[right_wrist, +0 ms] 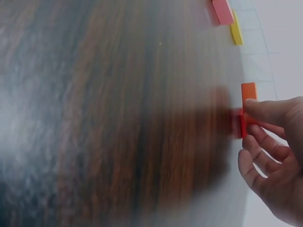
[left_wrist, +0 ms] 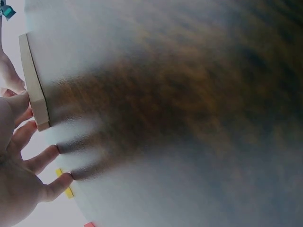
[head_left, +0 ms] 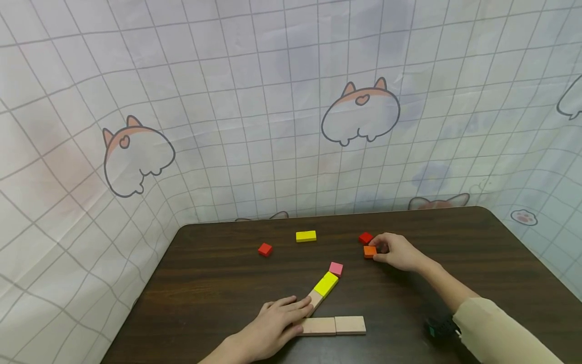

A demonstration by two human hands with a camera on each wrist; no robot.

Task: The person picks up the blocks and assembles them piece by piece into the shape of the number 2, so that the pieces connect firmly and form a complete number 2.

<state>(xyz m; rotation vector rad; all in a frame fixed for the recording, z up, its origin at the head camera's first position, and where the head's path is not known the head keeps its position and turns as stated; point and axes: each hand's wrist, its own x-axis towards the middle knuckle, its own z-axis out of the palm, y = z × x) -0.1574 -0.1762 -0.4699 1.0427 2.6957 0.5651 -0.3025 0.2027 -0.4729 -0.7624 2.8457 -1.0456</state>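
Note:
Between the thumb and fingers of my right hand (head_left: 397, 253) is a small orange block (head_left: 370, 252), pinched by its right side. A red block (head_left: 365, 238) sits just behind it; in the right wrist view the orange block (right_wrist: 249, 90) overlaps the red one. My left hand (head_left: 275, 326) lies spread with extended fingers over the left ends of the plain wooden blocks, partly hiding them. Two plain blocks (head_left: 350, 325) lie end to end in a row. From there a slanted line runs away to the right: a plain block (head_left: 316, 301), a yellow block (head_left: 326, 284) and a pink block (head_left: 336, 269).
Farther back on the dark wooden table (head_left: 204, 283) lie another yellow block (head_left: 306, 236) and another red block (head_left: 265, 249). A black device (head_left: 438, 327) is by the right sleeve. A white grid-patterned cloth (head_left: 254, 126) hangs behind the table.

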